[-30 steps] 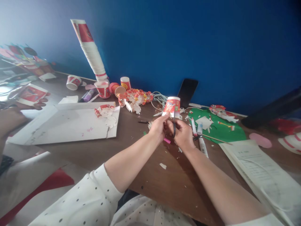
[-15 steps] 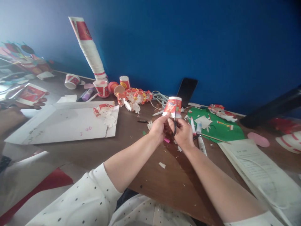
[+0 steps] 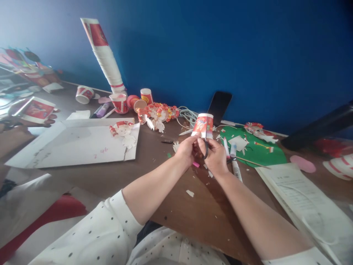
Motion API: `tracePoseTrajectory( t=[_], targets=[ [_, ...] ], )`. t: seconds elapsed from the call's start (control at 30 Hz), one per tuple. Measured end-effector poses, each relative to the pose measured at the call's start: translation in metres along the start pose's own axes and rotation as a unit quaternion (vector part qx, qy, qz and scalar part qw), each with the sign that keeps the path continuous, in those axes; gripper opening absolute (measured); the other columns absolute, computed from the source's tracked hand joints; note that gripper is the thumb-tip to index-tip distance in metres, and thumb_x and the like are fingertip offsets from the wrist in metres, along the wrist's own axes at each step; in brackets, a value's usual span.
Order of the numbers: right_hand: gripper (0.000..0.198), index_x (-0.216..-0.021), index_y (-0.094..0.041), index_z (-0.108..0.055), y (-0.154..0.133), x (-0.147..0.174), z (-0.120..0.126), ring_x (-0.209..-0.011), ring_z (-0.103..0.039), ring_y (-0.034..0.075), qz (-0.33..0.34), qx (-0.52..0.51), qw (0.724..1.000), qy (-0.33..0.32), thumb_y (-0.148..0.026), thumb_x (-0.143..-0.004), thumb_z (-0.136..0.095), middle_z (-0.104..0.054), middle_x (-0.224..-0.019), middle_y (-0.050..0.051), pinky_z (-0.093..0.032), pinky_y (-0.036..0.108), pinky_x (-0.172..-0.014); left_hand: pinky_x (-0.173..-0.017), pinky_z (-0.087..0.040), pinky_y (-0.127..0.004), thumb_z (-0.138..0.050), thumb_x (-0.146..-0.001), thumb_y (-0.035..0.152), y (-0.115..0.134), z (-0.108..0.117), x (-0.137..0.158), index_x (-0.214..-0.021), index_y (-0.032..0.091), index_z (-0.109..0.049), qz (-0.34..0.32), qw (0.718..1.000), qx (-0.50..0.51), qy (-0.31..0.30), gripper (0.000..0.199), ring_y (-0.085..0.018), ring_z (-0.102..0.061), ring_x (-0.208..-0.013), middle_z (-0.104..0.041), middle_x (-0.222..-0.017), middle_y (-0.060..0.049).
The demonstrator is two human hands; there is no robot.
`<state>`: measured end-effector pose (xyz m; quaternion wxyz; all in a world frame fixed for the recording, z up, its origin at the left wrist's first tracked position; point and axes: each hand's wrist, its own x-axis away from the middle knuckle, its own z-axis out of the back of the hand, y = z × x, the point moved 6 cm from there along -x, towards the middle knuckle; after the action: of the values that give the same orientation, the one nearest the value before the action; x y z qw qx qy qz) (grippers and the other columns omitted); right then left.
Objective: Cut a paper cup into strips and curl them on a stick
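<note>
A red and white paper cup point(image 3: 202, 123) is held upside down above the table in front of me, its base facing up. My left hand point(image 3: 186, 150) is closed on the cup's lower edge, thumb on the near side. In my right hand point(image 3: 215, 156) are scissors point(image 3: 206, 147) with a black handle, fingers wrapped through the loops. The blades point up against the printed side of the cup; how far they reach into the paper is hard to make out. Small paper scraps point(image 3: 190, 193) lie on the table below my hands.
At left, a co-worker's hand point(image 3: 51, 119) holds another paper cup point(image 3: 37, 109). A tall cup stack point(image 3: 106, 60) leans by the blue wall. Cut-paper figures point(image 3: 158, 114), a phone point(image 3: 220, 105), a green sheet point(image 3: 271, 156), markers point(image 3: 236, 171), a white board point(image 3: 74, 145) and printed papers point(image 3: 300, 195) lie around.
My hands, the scissors and the cup stay nearly in place, with the scissors' handle shifted very slightly. The co-worker's cup at left has turned and moved a little.
</note>
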<state>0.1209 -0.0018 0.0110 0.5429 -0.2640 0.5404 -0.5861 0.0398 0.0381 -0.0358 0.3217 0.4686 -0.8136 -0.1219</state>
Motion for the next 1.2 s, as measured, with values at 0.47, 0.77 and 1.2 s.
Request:
tracePoseTrajectory(
  t=[0.47,0.77,1.2],
  targets=[
    [0.037,-0.082,-0.014,-0.072,0.0007,0.0009,-0.0011,-0.05,-0.051,0.011,-0.037,-0.044,0.998,0.004,-0.049,-0.069,-0.07,-0.063,-0.06,0.002,-0.041,0.024,-0.047,-0.04,-0.03,-0.022,-0.062,-0.079,0.032,0.0081,-0.0018,0.0055,-0.054,0.017,-0.046,0.047,0.999,0.014,-0.012,0.034,-0.007,-0.035,-0.035,-0.039,-0.044,0.004],
    [0.039,-0.075,-0.016,-0.07,-0.0008,0.004,-0.0047,-0.047,-0.05,0.01,-0.084,-0.083,0.993,0.007,-0.054,-0.067,-0.069,-0.062,-0.057,0.001,-0.043,0.023,-0.044,-0.04,-0.029,-0.024,-0.065,-0.076,0.033,0.0061,-0.0004,0.0052,-0.057,0.016,-0.048,0.039,0.999,-0.003,0.0,0.031,-0.007,-0.035,-0.036,-0.04,-0.046,0.004],
    [0.036,-0.076,-0.018,-0.072,-0.0033,0.0015,-0.0002,-0.044,-0.048,0.012,-0.086,-0.057,0.995,0.013,-0.053,-0.068,-0.069,-0.056,-0.049,-0.002,-0.04,0.026,-0.044,-0.042,-0.031,-0.02,-0.072,-0.072,0.03,0.0079,-0.0005,0.0023,-0.058,0.015,-0.048,0.02,0.999,0.03,-0.017,0.031,-0.004,-0.037,-0.039,-0.041,-0.049,0.006]
  ],
)
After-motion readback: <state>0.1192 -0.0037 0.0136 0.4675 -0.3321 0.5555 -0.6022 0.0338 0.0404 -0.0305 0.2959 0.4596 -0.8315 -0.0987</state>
